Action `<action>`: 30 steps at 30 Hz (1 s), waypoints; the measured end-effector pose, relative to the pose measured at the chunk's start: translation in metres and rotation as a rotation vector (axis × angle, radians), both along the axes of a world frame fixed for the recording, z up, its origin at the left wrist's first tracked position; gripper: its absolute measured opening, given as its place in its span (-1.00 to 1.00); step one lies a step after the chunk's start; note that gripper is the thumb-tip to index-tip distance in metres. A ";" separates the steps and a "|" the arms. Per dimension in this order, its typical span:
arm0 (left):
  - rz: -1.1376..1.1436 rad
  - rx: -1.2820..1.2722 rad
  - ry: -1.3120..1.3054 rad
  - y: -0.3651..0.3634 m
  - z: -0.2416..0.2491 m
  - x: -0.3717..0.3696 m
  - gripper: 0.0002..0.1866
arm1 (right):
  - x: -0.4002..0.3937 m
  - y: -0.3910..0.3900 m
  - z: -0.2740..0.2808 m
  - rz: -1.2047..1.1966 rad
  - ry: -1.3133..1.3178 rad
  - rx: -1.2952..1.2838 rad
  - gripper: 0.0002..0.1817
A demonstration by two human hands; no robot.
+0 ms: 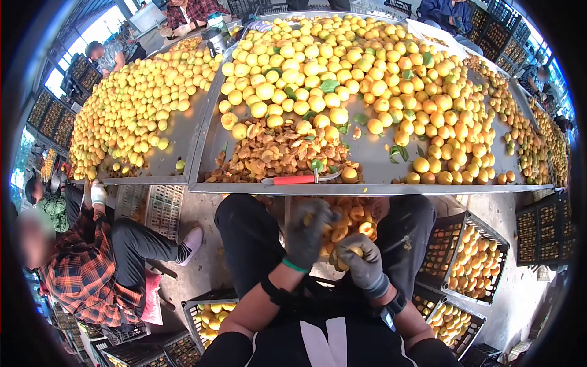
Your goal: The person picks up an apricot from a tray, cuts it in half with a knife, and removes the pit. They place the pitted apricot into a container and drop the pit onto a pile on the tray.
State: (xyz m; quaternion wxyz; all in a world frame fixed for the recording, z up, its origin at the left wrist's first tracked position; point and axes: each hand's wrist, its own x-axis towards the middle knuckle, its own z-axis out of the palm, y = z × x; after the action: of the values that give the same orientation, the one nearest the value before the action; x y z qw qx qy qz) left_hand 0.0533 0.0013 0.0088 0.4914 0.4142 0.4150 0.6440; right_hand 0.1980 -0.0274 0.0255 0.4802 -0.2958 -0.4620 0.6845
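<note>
My right hand, in a grey work glove, is closed around an apricot above my lap. Just to its left and higher, my left hand wears a dark glove; motion smears its fingers, and a yellowish patch shows among them. Beneath both hands, a container between my knees holds opened apricot halves. On the metal table's front edge lies a red-handled tool with a curved metal end. A heap of brownish pits and scraps sits behind it.
Whole apricots and some leaves cover much of the table. Black crates of apricots stand at my right, another crate at my lower left. A co-worker in a plaid shirt sits close on the left; other people work around the table.
</note>
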 end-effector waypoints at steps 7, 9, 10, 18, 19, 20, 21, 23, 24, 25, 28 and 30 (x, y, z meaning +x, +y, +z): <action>-0.194 -0.006 -0.586 0.011 -0.012 -0.011 -0.90 | 0.012 0.034 -0.027 -0.155 -0.992 0.484 -0.52; -0.211 -0.053 -0.637 0.010 -0.019 -0.009 -0.89 | 0.010 0.038 -0.026 -0.156 -0.984 0.466 -0.32; -0.139 -0.108 -0.581 0.010 -0.022 -0.009 -0.88 | 0.009 0.037 -0.021 -0.196 -0.880 0.505 -0.34; -0.070 -0.194 0.203 0.001 -0.046 -0.013 -0.66 | -0.008 0.034 -0.021 -0.121 -0.775 0.586 -0.48; -0.239 -0.267 -0.262 0.001 -0.023 -0.010 -0.59 | -0.007 0.034 -0.018 -0.121 -0.773 0.586 -0.48; -0.399 -0.330 -0.731 0.002 -0.007 -0.008 -0.51 | -0.006 0.034 -0.015 -0.134 -0.775 0.602 -0.47; -0.396 -0.330 -0.730 0.002 -0.006 -0.008 -0.51 | -0.005 0.035 -0.014 -0.146 -0.778 0.620 -0.47; -0.338 -0.354 -0.545 0.002 -0.004 -0.007 -0.46 | -0.013 0.036 -0.024 -0.136 -0.519 0.410 -0.47; -0.338 -0.356 -0.546 0.002 -0.003 -0.007 -0.46 | -0.016 0.035 -0.027 -0.124 -0.260 0.197 -0.47; -0.385 -0.310 -0.421 0.002 -0.002 -0.008 -0.47 | -0.014 0.033 -0.026 -0.124 -0.260 0.196 -0.47; -0.372 -0.193 -0.193 0.005 -0.002 -0.008 -0.48 | -0.011 0.030 -0.016 0.047 -0.289 0.171 -0.40; -0.314 -0.123 -0.091 0.006 -0.001 -0.009 -0.49 | -0.009 0.032 -0.017 0.232 -0.234 -0.058 -0.51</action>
State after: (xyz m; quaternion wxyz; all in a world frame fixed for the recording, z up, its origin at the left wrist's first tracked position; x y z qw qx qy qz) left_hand 0.0441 0.0074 0.0082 0.6286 0.4132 0.3611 0.5510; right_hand 0.1893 0.0047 0.0089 0.3318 -0.3320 -0.5258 0.7093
